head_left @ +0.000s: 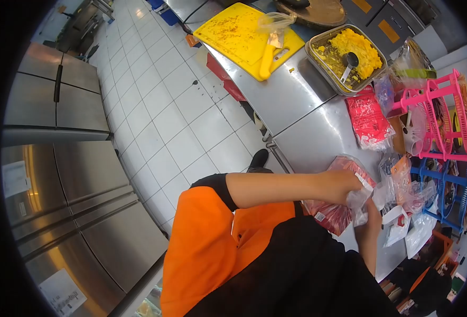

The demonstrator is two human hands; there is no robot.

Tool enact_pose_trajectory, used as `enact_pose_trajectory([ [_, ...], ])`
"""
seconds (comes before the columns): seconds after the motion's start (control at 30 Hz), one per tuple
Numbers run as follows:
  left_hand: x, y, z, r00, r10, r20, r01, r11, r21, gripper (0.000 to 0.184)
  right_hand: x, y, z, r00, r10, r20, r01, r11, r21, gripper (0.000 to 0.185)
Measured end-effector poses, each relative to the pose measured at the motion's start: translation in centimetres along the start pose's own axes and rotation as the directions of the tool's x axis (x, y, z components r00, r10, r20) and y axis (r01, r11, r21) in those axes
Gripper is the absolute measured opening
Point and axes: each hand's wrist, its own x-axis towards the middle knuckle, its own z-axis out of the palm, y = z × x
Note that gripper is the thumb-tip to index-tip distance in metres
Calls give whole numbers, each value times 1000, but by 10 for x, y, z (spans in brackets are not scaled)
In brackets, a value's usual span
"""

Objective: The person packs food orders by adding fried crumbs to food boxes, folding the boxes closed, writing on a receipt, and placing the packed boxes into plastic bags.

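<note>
A clear plastic bag with red contents [335,217] lies at the counter's near edge, against my front. My left hand [346,185] reaches across from the left and is closed on the bag's gathered clear top. Close beside it, my right hand [370,215] is also closed on the clear plastic, with its fingers partly hidden. A white strip shows by the left hand's fingers. Just beyond lies a red and white plastic packet [370,119].
A metal tray [314,62] holds chopped yellow food and a black spoon. A yellow cutting board [228,31] carries a yellow-handled knife [267,62]. A pink rack [429,98], a blue rack [439,185] and loose plastic bags [419,232] stand at the right. Steel refrigerators [96,211] line the left.
</note>
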Motion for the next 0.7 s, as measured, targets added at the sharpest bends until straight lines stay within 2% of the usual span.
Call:
enact_pose_trajectory([
  [0.1, 4, -10, -7, 993, 54, 103, -49, 998, -50, 33, 4, -1, 6, 958, -125, 259, 184, 958, -221, 24],
  [0.2, 3, -5, -8, 992, -71, 108, 77, 995, -61, 31, 4, 4, 13, 954, -207, 218, 248, 951, -182, 19],
  [0.3, 3, 0, -13, 992, -86, 91, 92, 994, -64, 31, 8, -2, 16, 951, -283, 127, 301, 940, -160, 18],
  [0.33, 3, 0, -10, 998, -53, 29, 55, 996, -77, 31, 9, -5, 16, 945, -315, 88, 325, 934, -152, 18],
  [0.4, 4, -1, -4, 996, 11, -91, -19, 995, -94, 30, 8, -5, 16, 952, -283, 120, 298, 945, -132, 21],
  [0.53, 3, 4, -12, 999, 15, -32, -18, 995, -95, 30, 9, -12, 11, 955, -204, 214, 231, 967, -109, 17],
  [0.6, 0, 14, -25, 1000, -7, -15, 4, 989, -146, 29, 6, -10, 8, 912, -231, 340, 296, 943, -151, 11],
  [0.63, 1, 12, -20, 998, 25, -54, -30, 995, -91, 30, 4, -7, 5, 883, -237, 406, 328, 929, -170, 8],
  [0.7, 5, 5, -8, 989, 97, -113, -95, 995, 24, 32, -1, 0, 7, 893, -231, 387, 266, 963, -38, 6],
])
